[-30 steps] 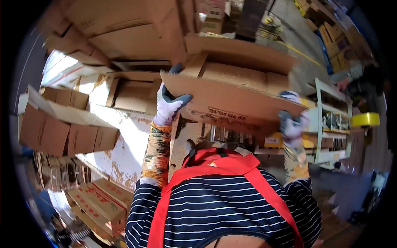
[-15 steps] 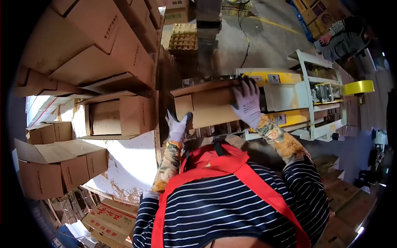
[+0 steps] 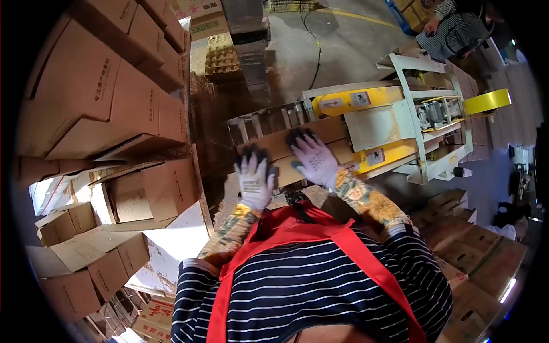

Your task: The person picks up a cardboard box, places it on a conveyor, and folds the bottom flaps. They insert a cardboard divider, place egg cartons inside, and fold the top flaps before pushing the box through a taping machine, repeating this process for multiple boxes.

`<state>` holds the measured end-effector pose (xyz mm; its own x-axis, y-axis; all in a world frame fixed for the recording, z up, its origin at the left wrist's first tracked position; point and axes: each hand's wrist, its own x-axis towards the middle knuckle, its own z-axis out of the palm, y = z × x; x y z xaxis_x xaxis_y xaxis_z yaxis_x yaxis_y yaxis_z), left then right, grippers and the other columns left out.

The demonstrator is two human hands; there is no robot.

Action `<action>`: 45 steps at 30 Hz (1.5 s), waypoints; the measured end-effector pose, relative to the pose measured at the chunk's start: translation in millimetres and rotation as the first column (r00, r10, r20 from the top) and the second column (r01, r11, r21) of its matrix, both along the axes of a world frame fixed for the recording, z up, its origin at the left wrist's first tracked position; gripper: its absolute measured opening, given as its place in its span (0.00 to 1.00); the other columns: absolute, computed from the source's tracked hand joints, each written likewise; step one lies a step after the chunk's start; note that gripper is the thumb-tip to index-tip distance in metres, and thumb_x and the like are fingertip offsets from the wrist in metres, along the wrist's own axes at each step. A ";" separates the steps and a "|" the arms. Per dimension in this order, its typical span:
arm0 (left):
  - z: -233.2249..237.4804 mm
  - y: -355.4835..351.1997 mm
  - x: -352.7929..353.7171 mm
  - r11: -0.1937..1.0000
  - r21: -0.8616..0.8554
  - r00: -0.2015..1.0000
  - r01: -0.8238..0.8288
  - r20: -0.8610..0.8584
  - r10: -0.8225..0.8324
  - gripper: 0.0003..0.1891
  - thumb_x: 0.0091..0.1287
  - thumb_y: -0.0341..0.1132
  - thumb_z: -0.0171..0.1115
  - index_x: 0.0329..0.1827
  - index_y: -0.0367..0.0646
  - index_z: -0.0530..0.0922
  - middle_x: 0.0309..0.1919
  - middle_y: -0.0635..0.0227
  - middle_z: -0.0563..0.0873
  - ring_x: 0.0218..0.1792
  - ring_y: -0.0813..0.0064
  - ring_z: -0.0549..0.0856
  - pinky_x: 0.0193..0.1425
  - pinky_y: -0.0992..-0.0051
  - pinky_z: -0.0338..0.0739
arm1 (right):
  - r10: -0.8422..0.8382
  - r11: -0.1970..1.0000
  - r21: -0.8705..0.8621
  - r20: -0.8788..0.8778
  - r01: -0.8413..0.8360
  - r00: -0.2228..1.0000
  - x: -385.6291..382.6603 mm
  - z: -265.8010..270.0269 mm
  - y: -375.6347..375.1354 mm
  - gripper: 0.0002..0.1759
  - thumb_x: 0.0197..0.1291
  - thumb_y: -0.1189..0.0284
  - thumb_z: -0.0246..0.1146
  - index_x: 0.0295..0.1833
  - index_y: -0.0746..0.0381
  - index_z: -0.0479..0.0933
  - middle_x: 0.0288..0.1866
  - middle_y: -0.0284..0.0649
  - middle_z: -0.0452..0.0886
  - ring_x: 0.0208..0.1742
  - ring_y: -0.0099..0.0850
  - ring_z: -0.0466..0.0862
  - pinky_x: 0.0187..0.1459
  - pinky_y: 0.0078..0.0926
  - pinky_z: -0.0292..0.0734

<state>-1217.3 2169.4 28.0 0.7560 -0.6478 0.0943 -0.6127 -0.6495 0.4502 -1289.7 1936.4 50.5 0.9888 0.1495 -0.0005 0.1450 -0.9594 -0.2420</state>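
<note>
A closed cardboard box lies on a roller conveyor, its right end under the pale plate of a carton-sealing machine with yellow side rails. My right hand, in a white glove with dark fingertips, rests flat on top of the box with its fingers spread. At the box's left end is my left hand, gloved the same way, its fingers stretched out against the cardboard. Neither hand is wrapped around anything.
Open cardboard boxes stand on a white table at my left, beside tall stacked cartons. Egg trays are piled beyond the conveyor. A yellow tape roll juts from the machine. Another person is at the far right.
The box has moved right, into the machine, and its top now looks flat. My left hand has turned palm-down onto its left end. My right hand has shifted left along the box; the view has swung too.
</note>
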 end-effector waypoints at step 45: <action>-55.6 44.2 70.6 0.703 -0.342 0.634 -0.624 -0.747 0.200 0.51 0.57 0.41 0.76 0.80 0.39 0.54 0.70 0.45 0.71 0.66 0.55 0.75 0.70 0.64 0.70 | -0.237 0.954 -0.079 0.386 0.288 0.891 41.1 122.4 0.3 0.61 0.32 0.47 0.79 0.73 0.64 0.65 0.73 0.59 0.64 0.74 0.58 0.63 0.74 0.56 0.56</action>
<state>-1146.7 2213.6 -27.7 0.9266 -0.2398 -0.2895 0.2223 -0.2717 0.9364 -1248.6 1936.6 172.9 0.9247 -0.0919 0.3694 -0.0626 -0.9939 -0.0907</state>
